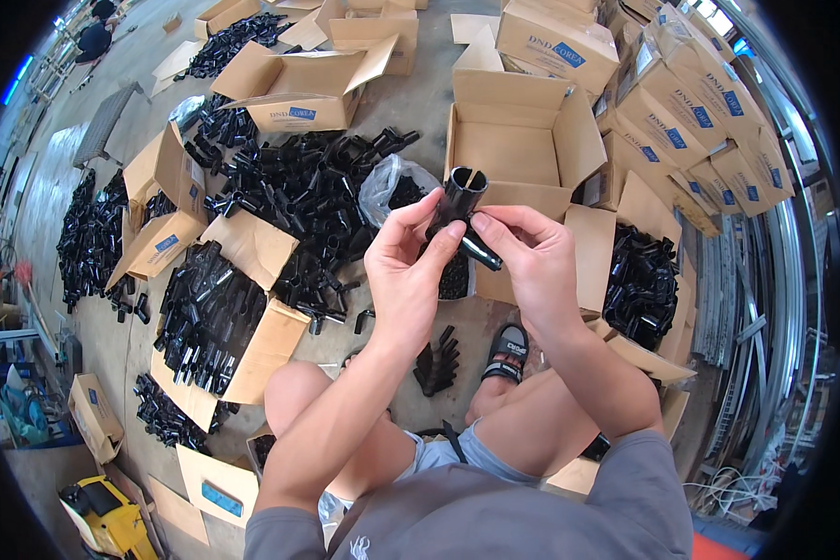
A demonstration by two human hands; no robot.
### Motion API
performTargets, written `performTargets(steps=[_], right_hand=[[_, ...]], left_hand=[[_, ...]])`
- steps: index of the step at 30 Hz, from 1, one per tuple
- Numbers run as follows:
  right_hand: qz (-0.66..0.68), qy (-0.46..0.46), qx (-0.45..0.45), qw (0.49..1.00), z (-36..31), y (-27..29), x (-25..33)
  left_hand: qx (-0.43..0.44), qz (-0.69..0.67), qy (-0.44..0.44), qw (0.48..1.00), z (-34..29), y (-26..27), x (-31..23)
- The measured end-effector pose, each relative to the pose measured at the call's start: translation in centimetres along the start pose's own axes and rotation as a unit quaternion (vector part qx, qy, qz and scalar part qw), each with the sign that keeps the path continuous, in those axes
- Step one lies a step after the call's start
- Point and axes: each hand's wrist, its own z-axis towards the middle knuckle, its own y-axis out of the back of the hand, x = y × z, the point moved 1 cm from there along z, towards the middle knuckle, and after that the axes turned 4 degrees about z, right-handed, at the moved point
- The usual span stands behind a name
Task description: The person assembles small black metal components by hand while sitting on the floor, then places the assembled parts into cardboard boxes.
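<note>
Both of my hands hold a glossy black tube fitting (464,189) up in front of my chest. Its wide, round mouth faces upward and has a slit in the wall. A narrower black piece sticks out below toward the lower right; whether it is joined to the tube I cannot tell. My left hand (409,257) pinches the fitting from the left with thumb and fingertips. From the right, my right hand (532,261) grips it near the middle, thumb and forefinger pressed together beside the tube. Beneath my hands stands a bin lined with a clear plastic bag (392,179), holding small black parts.
A large heap of black fittings (294,205) spreads across the floor at left. An open carton (523,135) stands ahead, another carton of fittings (642,285) at right. Stacked cartons (691,112) rise at far right. A few black parts (436,362) lie between my feet.
</note>
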Motion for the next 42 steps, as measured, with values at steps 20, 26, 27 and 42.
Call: performTargets(steps=[20, 26, 27, 42], right_hand=[[-0.076, 0.064, 0.015, 0.995, 0.2, 0.1, -0.4], [-0.097, 0.072, 0.009, 0.993, 0.1, 0.4, -0.9], [-0.100, 0.080, 0.003, 0.992, 0.4, 0.8, -0.7], [-0.258, 0.148, 0.018, 0.954, 0.0, 0.9, 0.2]], left_hand=[[-0.012, -0.028, -0.009, 0.999, 0.0, 0.2, -0.3], [-0.018, -0.022, -0.005, 1.000, -0.1, 0.0, -0.6], [-0.009, -0.027, -0.006, 1.000, 0.1, -0.6, -0.6], [-0.049, 0.033, 0.030, 0.998, -0.6, -0.6, -0.1]])
